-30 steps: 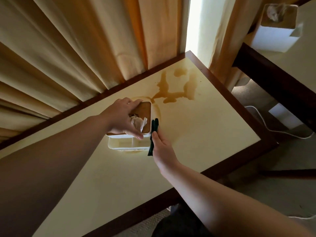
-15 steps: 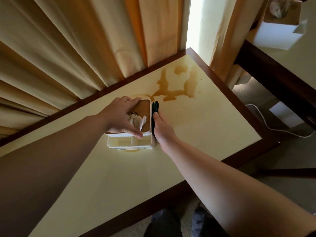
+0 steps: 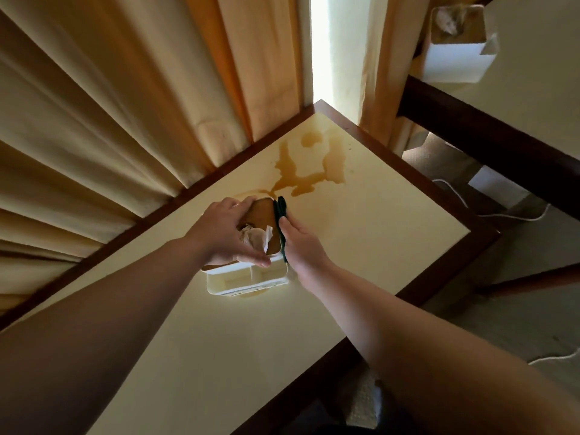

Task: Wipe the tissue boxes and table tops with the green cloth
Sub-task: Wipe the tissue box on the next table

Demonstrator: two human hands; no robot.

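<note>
Green cloth stands on edge, long axis running away from the person, pressed by the flat-fingered right hand against the tissue box side. Left of it, the left hand grips the box top. Beyond both, a brown spill stains the counter. No writing is readable.

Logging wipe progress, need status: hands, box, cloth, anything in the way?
Left hand grips tissue box top. Right hand presses green cloth flat against box's right side. Brown spill on table top beyond box, unwiped.
</note>
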